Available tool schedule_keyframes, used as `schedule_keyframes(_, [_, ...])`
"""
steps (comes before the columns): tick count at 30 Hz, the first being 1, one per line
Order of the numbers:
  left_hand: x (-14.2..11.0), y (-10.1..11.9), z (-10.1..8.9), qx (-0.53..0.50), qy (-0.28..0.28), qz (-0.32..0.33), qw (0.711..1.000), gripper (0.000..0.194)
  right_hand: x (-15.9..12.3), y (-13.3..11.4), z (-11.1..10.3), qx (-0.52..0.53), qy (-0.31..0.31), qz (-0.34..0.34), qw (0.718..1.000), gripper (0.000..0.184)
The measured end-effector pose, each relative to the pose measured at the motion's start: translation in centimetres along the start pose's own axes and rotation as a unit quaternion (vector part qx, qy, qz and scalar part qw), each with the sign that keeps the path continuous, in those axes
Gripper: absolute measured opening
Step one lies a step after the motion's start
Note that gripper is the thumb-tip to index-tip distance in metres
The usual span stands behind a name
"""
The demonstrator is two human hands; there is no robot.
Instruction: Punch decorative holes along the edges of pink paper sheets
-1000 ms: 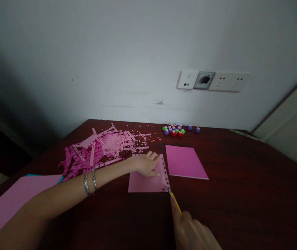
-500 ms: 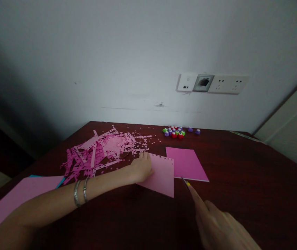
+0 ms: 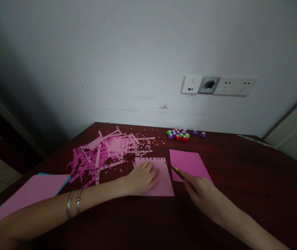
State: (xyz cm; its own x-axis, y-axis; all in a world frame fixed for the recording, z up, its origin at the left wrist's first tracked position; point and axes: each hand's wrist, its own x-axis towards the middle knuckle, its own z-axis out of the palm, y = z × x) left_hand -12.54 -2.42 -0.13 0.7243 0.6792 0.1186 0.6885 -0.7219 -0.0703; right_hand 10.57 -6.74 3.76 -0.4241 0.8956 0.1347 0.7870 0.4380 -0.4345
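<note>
On tabletop, head view: pink sheet (image 3: 164, 182) flat on dark red table (image 3: 255, 166), near the middle, between the strip pile (image 3: 106, 149) and the magenta paper (image 3: 190, 163).
Sheet edges: row of small dark holes or dots along far edge; right edge plain.
Left hand: left hand (image 3: 142, 177) palm down on pink sheet, covering its left part; fingers slightly bent, no grip closed on anything.
Left wrist: two silver bracelets (image 3: 69, 205).
Right hand: right hand (image 3: 199, 185) closed around slim tool (image 3: 177, 173), dark with a yellow part; type hard to tell.
Tool tip: points away from the person and to the left, just beside right edge of pink sheet; contact can't tell.
Magenta paper: right of pink sheet, near corner area partly behind right hand.
Strip pile: pink and magenta strips, many with holes, heaped loosely left of and beyond pink sheet.
Scraps: tiny pink bits (image 3: 143, 146) scattered at right side of pile.
Figures: cluster of small red, green, purple figures (image 3: 177, 134) near the wall (image 3: 112, 62); two purple ones apart, to the right.
Lower left: large pink paper (image 3: 36, 189) on blue sheet (image 3: 63, 184), partly behind left arm.
Wall fittings: white socket panels (image 3: 234, 86), right of centre.
</note>
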Motion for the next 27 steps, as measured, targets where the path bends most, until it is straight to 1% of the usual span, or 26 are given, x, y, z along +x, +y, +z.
schedule_keyframes(3, [-0.5, 0.3, 0.1, 0.005, 0.017, -0.031, 0.999, 0.041, 1.4, 0.2, 0.5, 0.016, -0.01, 0.004, 1.0, 0.047])
schedule_keyframes(6, [-0.4, 0.1, 0.4, -0.007, 0.022, -0.054, 0.998, 0.044, 2.6, 0.0, 0.9, 0.019, -0.02, 0.007, 1.0, 0.045])
schedule_keyframes(8, [-0.2, -0.1, 0.6, -0.02, 0.017, -0.049, 0.998, 0.046, 3.4, -0.1, 1.1, 0.02, -0.03, 0.007, 0.999, 0.046])
schedule_keyframes(12, [0.4, -0.6, 1.0, -0.054, 0.007, -0.013, 0.998, 0.052, 4.6, -0.2, 1.6, 0.027, -0.033, -0.005, 0.999, 0.047])
schedule_keyframes(17, [0.6, -0.8, 1.6, -0.106, -0.008, -0.022, 0.994, 0.058, 5.3, 0.0, 2.3, 0.032, -0.034, -0.012, 0.999, 0.047])
schedule_keyframes(24, [0.8, -1.2, 1.4, -0.11, -0.024, -0.013, 0.993, 0.062, 5.7, 0.0, 2.9, 0.014, -0.026, -0.01, 1.0, 0.047])
schedule_keyframes(27, [0.8, -1.4, 1.2, -0.108, -0.025, -0.008, 0.994, 0.064, 5.7, -0.3, 2.8, -0.013, -0.029, -0.012, 0.999, 0.047])
